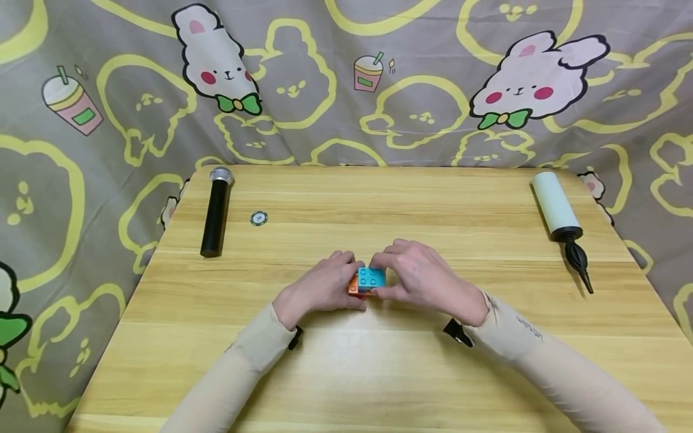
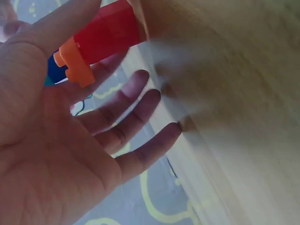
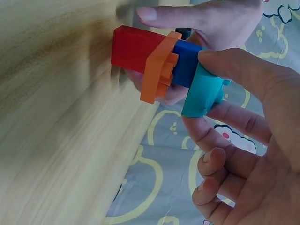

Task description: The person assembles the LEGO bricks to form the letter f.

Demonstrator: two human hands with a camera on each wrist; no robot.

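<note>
A black microphone [image 1: 215, 214] lies at the table's [image 1: 346, 373] left edge. At centre, the left hand [image 1: 325, 287] and right hand [image 1: 419, 276], fingers clamped, pinch a stacked block tower [image 1: 368, 281] resting on the tabletop. A white pump [image 1: 560, 219] lies at the right.

On the table [image 1: 379, 373], both hands meet around a small stack of toy bricks [image 1: 368, 281]: left hand [image 1: 325, 288] just left of it, right hand [image 1: 422, 279] just right. A microphone [image 1: 215, 213] and a round token [image 1: 259, 218] lie far left of the bricks, an air pump [image 1: 560, 219] far right.
</note>
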